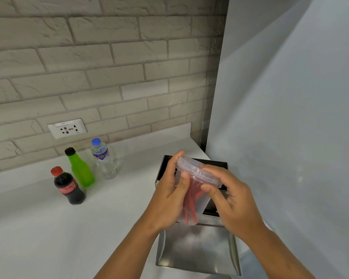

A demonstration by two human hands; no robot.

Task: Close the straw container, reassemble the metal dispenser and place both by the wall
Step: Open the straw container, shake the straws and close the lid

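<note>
A clear plastic straw container (197, 204) with red straws (191, 202) inside is held tilted above the counter. My left hand (167, 200) wraps its side, fingers reaching up to the rim. My right hand (228, 200) presses on the clear lid (195, 170) that sits on the container's mouth. Below the hands lies the metal dispenser in two parts: an open dark box (189, 164) behind, partly hidden, and a flat steel cover with folded sides (197, 250) in front.
On the white counter (38, 228) three bottles stand at the left: cola (69, 187), green (80, 168) and water (105, 158). Behind runs a brick wall with a socket plate (67, 128). A plain white wall (290, 117) bounds the right side.
</note>
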